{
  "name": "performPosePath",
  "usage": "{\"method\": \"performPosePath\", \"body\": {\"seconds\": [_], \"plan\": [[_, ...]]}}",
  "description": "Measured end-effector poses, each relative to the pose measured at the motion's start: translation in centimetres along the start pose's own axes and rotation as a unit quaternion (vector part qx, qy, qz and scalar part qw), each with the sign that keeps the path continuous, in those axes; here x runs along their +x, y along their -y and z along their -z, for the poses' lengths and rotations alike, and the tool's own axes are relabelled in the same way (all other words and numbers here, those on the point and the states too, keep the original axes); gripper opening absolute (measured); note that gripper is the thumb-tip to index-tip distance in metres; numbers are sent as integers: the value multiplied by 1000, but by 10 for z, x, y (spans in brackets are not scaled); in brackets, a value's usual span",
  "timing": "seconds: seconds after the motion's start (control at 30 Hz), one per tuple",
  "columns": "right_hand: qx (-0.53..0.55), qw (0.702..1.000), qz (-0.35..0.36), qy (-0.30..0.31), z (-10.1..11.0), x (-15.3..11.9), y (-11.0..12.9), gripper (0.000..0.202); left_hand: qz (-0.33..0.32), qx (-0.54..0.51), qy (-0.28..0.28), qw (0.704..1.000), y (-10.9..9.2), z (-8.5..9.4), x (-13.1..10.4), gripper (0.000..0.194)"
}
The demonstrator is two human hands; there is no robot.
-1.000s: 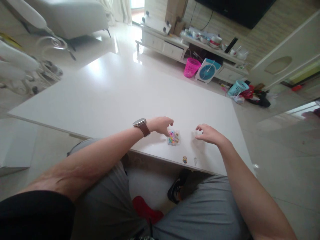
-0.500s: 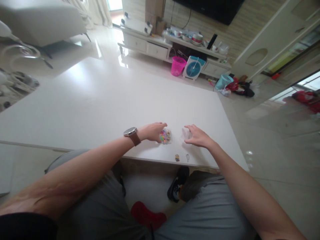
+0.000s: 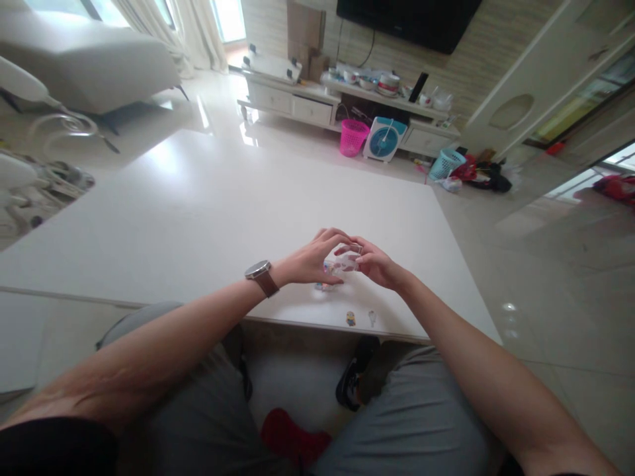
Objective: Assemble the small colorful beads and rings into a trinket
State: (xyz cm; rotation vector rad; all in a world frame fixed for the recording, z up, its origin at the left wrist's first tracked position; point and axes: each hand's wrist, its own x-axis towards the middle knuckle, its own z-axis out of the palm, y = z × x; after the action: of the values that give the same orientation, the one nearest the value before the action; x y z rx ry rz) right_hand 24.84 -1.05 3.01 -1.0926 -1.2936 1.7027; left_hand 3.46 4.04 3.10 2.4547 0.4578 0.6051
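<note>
In the head view, my right hand (image 3: 378, 266) grips a clear plastic piece (image 3: 350, 259), perhaps a lid or small box, raised above the white table. My left hand (image 3: 317, 256) arches beside it with thumb and fingers wide apart; its fingertips come close to the right fingers, and I cannot tell whether they touch the clear piece. Below and partly behind the left hand sits a clear box of colourful small pieces (image 3: 325, 287), mostly hidden. A yellow and blue cartoon figure (image 3: 350, 318) and a small silvery item (image 3: 372, 318) lie near the table's front edge.
The white table (image 3: 238, 211) stretches away in front of me. Beyond it stand a pink basket (image 3: 354, 137), a blue and white fan (image 3: 385, 139) and a low TV cabinet (image 3: 282, 106). A light-blue basket (image 3: 446, 164) is at the right on the floor.
My right hand has moved left with the clear piece, towards the left hand. My left hand has shifted slightly right and up, over the box of colourful pieces.
</note>
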Motion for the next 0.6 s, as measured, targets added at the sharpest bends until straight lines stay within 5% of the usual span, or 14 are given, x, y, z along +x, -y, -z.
{"method": "performPosePath", "body": {"seconds": [0.17,0.33,0.6], "plan": [[-134,986,82,-57,-2,4,0,64,29,44,0,999,7,7,-3,63],[-386,909,149,-41,-8,10,-7,73,90,115,71,987,12,6,-7,63],[-536,837,110,11,-13,17,-18,68,111,154,96,977,17,-18,-10,66]]}}
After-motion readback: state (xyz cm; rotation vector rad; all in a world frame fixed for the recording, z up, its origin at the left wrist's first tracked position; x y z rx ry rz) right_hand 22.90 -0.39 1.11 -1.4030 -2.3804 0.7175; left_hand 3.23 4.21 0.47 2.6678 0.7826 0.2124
